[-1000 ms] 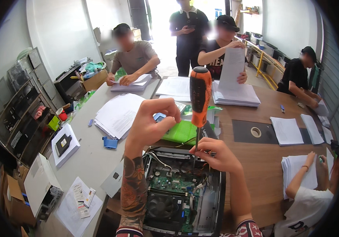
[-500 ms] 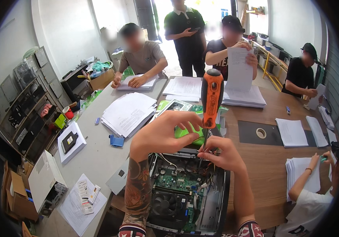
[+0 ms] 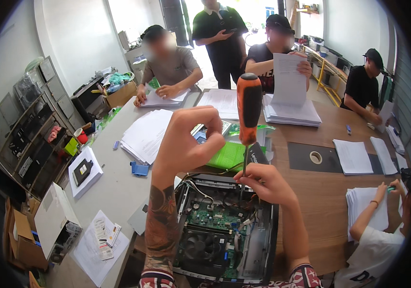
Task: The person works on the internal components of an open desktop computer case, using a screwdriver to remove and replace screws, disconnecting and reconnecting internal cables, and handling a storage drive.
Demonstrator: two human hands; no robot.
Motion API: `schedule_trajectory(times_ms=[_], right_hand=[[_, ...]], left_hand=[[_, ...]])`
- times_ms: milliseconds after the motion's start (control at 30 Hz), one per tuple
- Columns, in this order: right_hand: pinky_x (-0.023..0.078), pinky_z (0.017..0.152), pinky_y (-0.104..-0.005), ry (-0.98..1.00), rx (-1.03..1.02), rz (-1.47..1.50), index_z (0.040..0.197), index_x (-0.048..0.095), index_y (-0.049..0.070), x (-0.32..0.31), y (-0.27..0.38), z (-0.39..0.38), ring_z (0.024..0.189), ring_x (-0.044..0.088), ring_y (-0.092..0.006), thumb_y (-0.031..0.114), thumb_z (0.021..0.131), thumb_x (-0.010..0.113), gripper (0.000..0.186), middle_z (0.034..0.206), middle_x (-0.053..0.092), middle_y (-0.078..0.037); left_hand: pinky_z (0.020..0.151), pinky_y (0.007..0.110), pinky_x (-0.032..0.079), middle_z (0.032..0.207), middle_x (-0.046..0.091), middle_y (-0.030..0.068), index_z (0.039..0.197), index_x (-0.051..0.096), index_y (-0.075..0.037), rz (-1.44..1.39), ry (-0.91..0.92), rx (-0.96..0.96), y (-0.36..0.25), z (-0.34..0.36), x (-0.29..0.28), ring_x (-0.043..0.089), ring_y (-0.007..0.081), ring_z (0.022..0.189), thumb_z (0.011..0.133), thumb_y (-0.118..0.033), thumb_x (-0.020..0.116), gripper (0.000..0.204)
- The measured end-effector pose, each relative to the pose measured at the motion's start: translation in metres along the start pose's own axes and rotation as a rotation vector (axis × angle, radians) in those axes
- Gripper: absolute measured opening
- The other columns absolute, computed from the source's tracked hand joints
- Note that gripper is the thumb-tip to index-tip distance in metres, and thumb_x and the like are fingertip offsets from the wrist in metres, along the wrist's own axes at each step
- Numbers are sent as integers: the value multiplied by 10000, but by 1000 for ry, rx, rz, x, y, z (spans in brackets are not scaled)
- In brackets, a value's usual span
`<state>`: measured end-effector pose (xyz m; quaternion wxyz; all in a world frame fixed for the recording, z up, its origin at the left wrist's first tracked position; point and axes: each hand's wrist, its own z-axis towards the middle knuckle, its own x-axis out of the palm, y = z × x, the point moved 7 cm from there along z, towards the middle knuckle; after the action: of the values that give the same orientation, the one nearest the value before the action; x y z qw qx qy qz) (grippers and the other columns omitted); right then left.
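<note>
While right hand [image 3: 268,185] steadies screwdriver [image 3: 248,113], left hand [image 3: 186,141] hovers beside.

Both forearms are bare from the wrists down to short sleeves that show at about 6 o'clock, at the lower edge of the view. The sleeve cuffs are patterned in red, white and dark blue, with a striped band on the left one and a busier, mottled print on the right. The left forearm carries a large dark tattoo with reddish tones, running from near the cuff up toward the wrist. The left hand [image 3: 186,144] and the right hand [image 3: 268,185] wear no gloves, rings or watch.
</note>
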<state>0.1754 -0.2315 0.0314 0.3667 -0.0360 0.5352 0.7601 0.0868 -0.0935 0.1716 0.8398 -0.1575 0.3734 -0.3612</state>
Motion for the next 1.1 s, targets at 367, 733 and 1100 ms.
schedule_trajectory(times_ms=[367,733,1100], right_hand=[[516,670,-296,-19,-58,27,904,689,-14,-8,-2,-2,744,659,-165,66,870,725,93,861,713,-95],[488,608,-280,-88,-94,-51,757,653,-4,-18,0,-4,666,649,-166,80,797,802,176,756,667,-84],[488,632,-297,-123,-73,-62,765,643,5,-18,0,-3,695,640,-164,57,800,776,147,751,649,-72]], left_hand=[[743,302,510,824,661,110,823,605,50,-411,-100,-288,97,-85,88,645,179,780,756,49,515,111],[741,361,514,880,644,157,945,633,13,-119,325,-205,84,-106,135,646,319,810,788,-41,606,167],[778,369,533,897,676,124,1062,647,-6,-91,341,-145,86,-107,131,676,272,823,816,-45,624,250]])
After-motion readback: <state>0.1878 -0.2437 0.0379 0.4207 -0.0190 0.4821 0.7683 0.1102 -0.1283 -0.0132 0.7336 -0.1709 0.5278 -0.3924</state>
